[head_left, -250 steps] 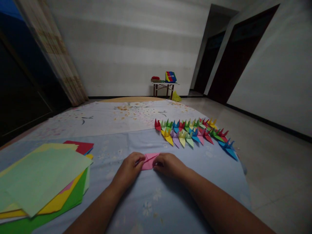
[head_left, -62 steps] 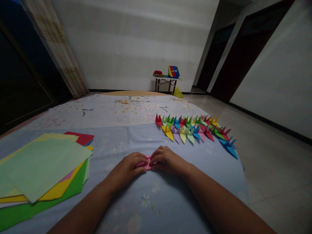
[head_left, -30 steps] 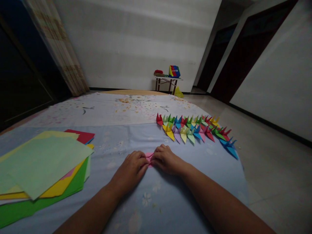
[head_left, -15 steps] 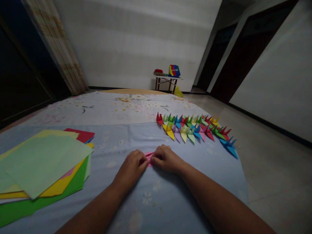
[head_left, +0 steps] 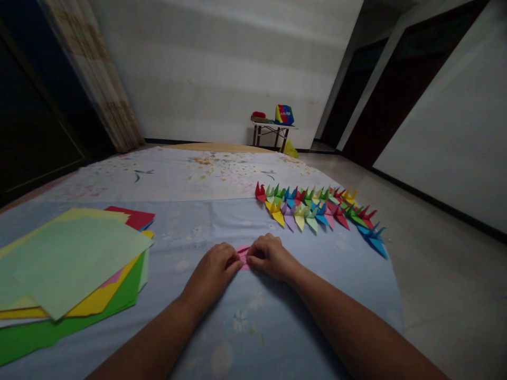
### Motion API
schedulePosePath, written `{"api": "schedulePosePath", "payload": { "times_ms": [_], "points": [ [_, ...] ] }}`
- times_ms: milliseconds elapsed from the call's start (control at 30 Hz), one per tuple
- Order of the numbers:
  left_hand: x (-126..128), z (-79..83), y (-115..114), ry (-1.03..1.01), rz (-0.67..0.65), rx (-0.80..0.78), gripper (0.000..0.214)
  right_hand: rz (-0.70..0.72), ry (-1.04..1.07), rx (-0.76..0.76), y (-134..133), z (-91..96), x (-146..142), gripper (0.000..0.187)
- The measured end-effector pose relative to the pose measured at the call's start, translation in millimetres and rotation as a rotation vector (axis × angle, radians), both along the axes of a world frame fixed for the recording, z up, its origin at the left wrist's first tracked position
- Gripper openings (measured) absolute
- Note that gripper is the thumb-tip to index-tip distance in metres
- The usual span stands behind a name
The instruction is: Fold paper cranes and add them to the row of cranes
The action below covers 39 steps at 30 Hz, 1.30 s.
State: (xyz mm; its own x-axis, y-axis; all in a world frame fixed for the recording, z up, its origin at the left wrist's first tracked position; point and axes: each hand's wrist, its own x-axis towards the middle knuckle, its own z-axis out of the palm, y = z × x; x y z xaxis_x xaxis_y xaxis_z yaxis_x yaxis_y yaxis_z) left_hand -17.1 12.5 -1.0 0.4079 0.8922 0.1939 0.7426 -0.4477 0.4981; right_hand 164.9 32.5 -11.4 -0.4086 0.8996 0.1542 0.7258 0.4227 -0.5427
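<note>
A small folded piece of pink paper lies on the pale blue flowered cloth. Only a narrow strip of the pink paper shows between my two hands. My left hand has its fingers curled and pressed on the left side of the pink paper. On the right side, my right hand pinches the pink paper with bent fingers. Both hands rest low on the cloth, knuckles almost touching.
A fanned stack of coloured paper sheets lies at the left. Several folded paper cranes stand in rows at the right, close to the cloth's edge. A small table with objects stands by the far wall; tiled floor lies to the right.
Eight seconds ago the pink paper was a larger flat shape between my hands; now it is folded smaller and mostly covered. Over the last second my hands barely moved.
</note>
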Motion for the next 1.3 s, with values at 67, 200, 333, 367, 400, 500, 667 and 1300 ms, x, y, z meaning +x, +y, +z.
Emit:
{"api": "schedulePosePath", "payload": {
  "times_ms": [67,200,333,367,400,500,667,1300],
  "points": [
    [2,8.4,-7,0.164,-0.06,0.036,0.017,-0.021,0.004,-0.004,-1,0.3,1,0.006],
    [12,21.7,-25,0.435,-0.087,0.052,0.03,-0.045,0.003,-0.009,0,-0.9,1,0.008],
    [19,20.6,-37,0.554,-0.084,0.025,0.038,-0.047,0.004,-0.002,1,-2.9,1,0.009],
    [19,19.0,-39,0.559,-0.079,0.029,0.04,-0.05,0.004,-0.004,1,-3.2,1,0.01],
    [19,17.3,-39,0.562,-0.072,0.034,0.042,-0.051,0.005,-0.008,1,-3.3,1,0.01],
    [20,13.4,-40,0.573,-0.052,0.053,0.044,-0.051,0.008,-0.022,2,-3.2,2,0.009],
    [22,12.5,-42,0.597,-0.03,0.066,0.042,-0.059,0.017,-0.035,3,-1.8,3,0.011],
    [27,15.3,-46,0.581,0.027,0.044,0.041,-0.129,-0.03,-0.095,1,4.0,0,0.014]
  ]
}}
